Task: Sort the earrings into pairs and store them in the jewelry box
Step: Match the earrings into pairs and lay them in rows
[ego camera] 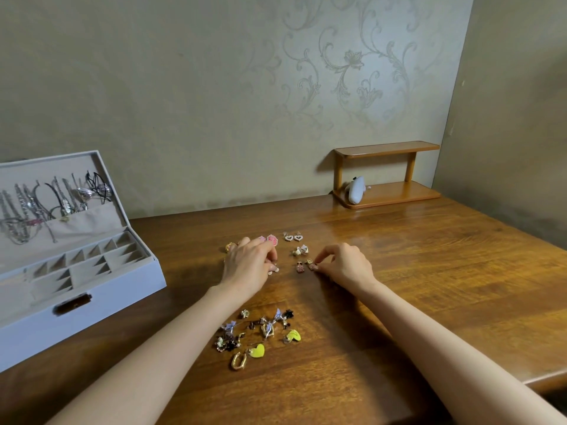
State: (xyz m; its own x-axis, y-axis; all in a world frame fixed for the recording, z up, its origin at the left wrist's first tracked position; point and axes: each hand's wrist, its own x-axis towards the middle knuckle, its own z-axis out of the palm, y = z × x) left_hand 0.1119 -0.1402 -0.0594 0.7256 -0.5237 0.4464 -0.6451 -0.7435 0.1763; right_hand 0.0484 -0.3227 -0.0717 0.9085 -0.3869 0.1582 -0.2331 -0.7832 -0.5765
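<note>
Left hand (250, 261) at frame centre, knuckles up, fingers curled down onto a small pale earring (274, 269) on the table (429, 286); whether pinched or merely touched, cannot tell. Right hand (345, 263) just right of it, thumb and forefinger closed on a dark pink square earring (313, 265), its twin (299, 267) lying just beside, to the left.

Above the hands, sorted pairs set side by side in short left-to-right rows: two pink round studs (267, 239), two pearl-edged hearts (293, 237), two cream and white pieces (300, 250). A gold ring-like piece (230, 246) left of the left hand.

Lower centre, between the forearms, a loose unsorted heap (254, 332): lilac flowers, dark beads, two glossy yellow hearts (276, 343), an oval gold hoop (238, 360) with its long axis running up the frame.

Jewelry box (101, 305) at the left edge, pale grey-blue, oblong, long axis slanting from lower left to upper right, lid raised and hung with silver chains, tray split into small cloth-lined compartments, dark clasp in front.

Polished brown wood table; a small two-tier wooden shelf (386, 176) upper right.
</note>
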